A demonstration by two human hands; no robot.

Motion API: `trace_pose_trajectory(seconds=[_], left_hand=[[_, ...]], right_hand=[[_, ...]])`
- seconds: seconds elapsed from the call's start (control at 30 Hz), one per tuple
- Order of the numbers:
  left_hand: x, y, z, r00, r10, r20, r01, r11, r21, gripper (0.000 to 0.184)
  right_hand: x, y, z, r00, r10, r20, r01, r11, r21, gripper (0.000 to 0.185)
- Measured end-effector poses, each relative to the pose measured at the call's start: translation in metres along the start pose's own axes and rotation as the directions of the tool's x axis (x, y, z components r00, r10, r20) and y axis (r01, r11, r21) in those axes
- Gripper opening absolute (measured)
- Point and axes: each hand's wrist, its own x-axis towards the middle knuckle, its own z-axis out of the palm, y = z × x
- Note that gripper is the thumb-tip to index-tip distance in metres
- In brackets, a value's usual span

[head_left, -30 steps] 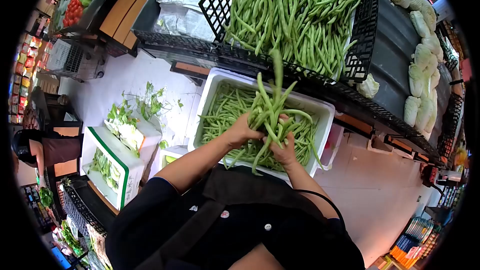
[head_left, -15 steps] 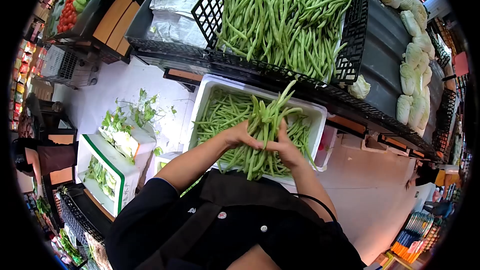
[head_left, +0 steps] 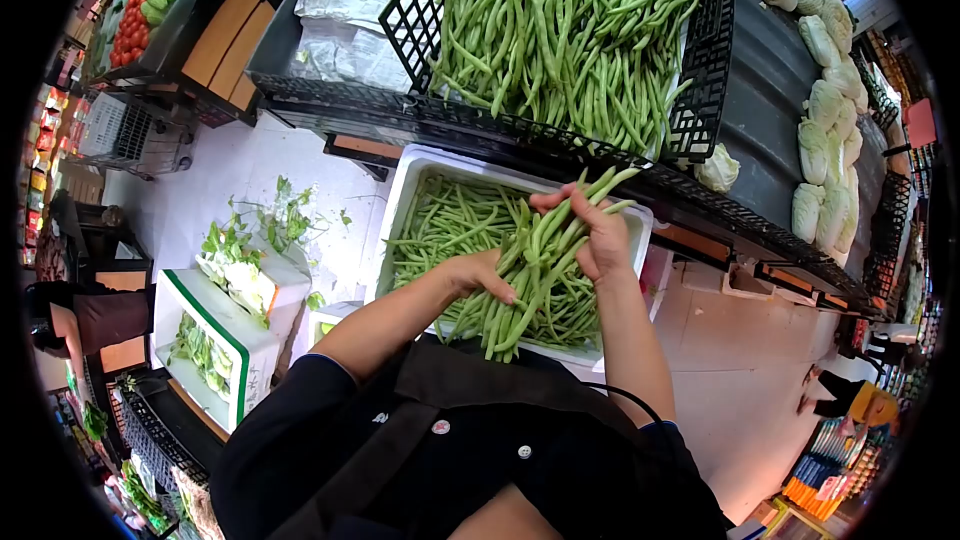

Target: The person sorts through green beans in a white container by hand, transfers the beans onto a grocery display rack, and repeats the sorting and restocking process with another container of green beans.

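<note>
Display rack with cabbages edges the white box; left hand, right hand clutch beans.

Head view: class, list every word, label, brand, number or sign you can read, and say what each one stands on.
No text reads clearly.
White box with green rim: dark characters on its side, too small to read.
Dark shirt front: a white mark and round badge, too small to read.
Packages at lower right: too blurred.

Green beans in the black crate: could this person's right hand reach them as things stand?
Probably yes: nothing visible blocks the right hand from the green beans in the black crate, though it's holding a bean bunch.
</note>
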Motion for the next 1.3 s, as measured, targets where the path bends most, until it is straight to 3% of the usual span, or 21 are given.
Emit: trace_pose_trajectory(seconds=[0.23,0.3,0.37,0.4,0.43,0.5,0.57,0.63,0.67,0.73,0.8,0.83,0.87,0.97,1.0,1.07,1.1,1.2,1.23,1.27,1.3], left_hand=[[-0.008,-0.007,-0.01,0.998,0.065,0.018,-0.064,0.997,-0.035,0.086],[-0.011,-0.006,-0.013,0.987,0.152,-0.043,-0.157,0.98,-0.124,0.085],[-0.012,-0.003,-0.017,0.976,0.2,-0.092,-0.213,0.962,-0.172,0.083],[-0.01,-0.002,-0.018,0.97,0.211,-0.12,-0.232,0.949,-0.211,0.081],[-0.007,-0.001,-0.016,0.953,0.187,-0.24,-0.234,0.954,-0.187,0.071],[0.009,0.007,-0.015,0.953,0.139,-0.271,-0.2,0.956,-0.213,0.056],[0.021,0.014,0.0,0.825,0.161,-0.542,-0.201,0.98,-0.014,0.043],[0.02,0.021,0.01,0.82,0.353,-0.45,-0.317,0.935,0.157,0.043],[0.017,0.022,0.023,0.782,0.458,-0.423,-0.373,0.887,0.271,0.047],[0.015,0.017,0.023,0.752,0.594,-0.287,-0.297,0.693,0.657,0.066],[0.007,0.01,0.008,0.759,0.644,-0.095,-0.056,0.21,0.976,0.086],[0.0,0.006,0.007,0.754,0.657,0.003,0.058,-0.072,0.996,0.091],[-0.001,-0.005,-0.004,0.778,0.627,0.031,0.081,-0.15,0.985,0.087],[0.007,-0.064,-0.054,0.895,0.423,-0.143,-0.126,0.546,0.828,0.093],[0.01,-0.079,-0.065,0.866,0.492,-0.086,-0.129,0.387,0.913,0.096],[0.013,-0.07,-0.045,0.84,0.501,-0.207,-0.164,0.598,0.784,0.091],[0.014,-0.053,-0.03,0.839,0.473,-0.268,-0.191,0.718,0.669,0.092],[0.018,0.014,0.004,0.798,0.534,-0.28,-0.02,0.487,0.873,0.072],[0.019,0.048,0.025,0.779,0.558,-0.286,0.011,0.444,0.896,0.069],[0.029,0.097,0.044,0.801,0.533,-0.272,0.009,0.445,0.896,0.065],[0.041,0.152,0.069,0.825,0.506,-0.251,0.003,0.44,0.898,0.062]], right_hand=[[-0.011,-0.107,0.005,0.813,-0.47,-0.344,0.494,0.869,-0.02,0.022],[-0.019,-0.116,-0.011,0.895,-0.367,-0.252,0.378,0.926,-0.008,0.025],[-0.026,-0.089,-0.011,0.937,-0.103,-0.335,0.019,0.97,-0.243,0.027],[-0.02,-0.063,-0.01,0.917,0.071,-0.393,-0.146,0.975,-0.166,0.033],[-0.01,-0.018,-0.037,0.976,0.142,-0.165,-0.175,0.963,-0.206,0.048],[-0.009,0.044,-0.029,0.9,0.342,-0.272,-0.346,0.938,0.034,0.072],[-0.005,0.084,-0.027,0.962,0.253,-0.104,-0.235,0.959,0.159,0.081],[-0.012,0.078,-0.014,0.998,0.052,-0.041,-0.057,0.988,-0.141,0.086],[-0.019,0.062,-0.003,0.996,0.056,-0.067,-0.08,0.892,-0.445,0.084],[-0.027,0.059,0.0,0.98,-0.162,0.114,0.198,0.784,-0.588,0.097],[-0.033,0.071,-0.007,0.917,-0.314,0.245,0.396,0.654,-0.645,0.105],[-0.037,0.088,-0.015,0.957,-0.232,0.172,0.288,0.729,-0.621,0.102],[-0.039,0.111,-0.027,0.982,-0.115,0.153,0.19,0.676,-0.712,0.098],[-0.043,0.169,-0.057,0.988,-0.097,0.12,0.152,0.48,-0.864,0.082],[-0.044,0.177,-0.059,0.997,-0.053,0.047,0.068,0.513,-0.856,0.076],[-0.03,0.163,-0.059,0.988,-0.016,0.156,0.142,0.519,-0.843,0.073],[-0.029,0.151,-0.055,0.949,-0.205,0.238,0.307,0.436,-0.846,0.072],[-0.022,0.07,-0.011,0.992,0.123,0.021,-0.092,0.832,-0.546,0.087],[-0.007,0.057,-0.011,0.934,-0.283,0.219,0.339,0.503,-0.795,0.087],[-0.005,0.012,0.017,0.914,-0.336,0.229,0.365,0.427,-0.827,0.076],[0.02,-0.064,0.04,0.998,-0.011,0.054,0.046,0.7,-0.713,0.059]])
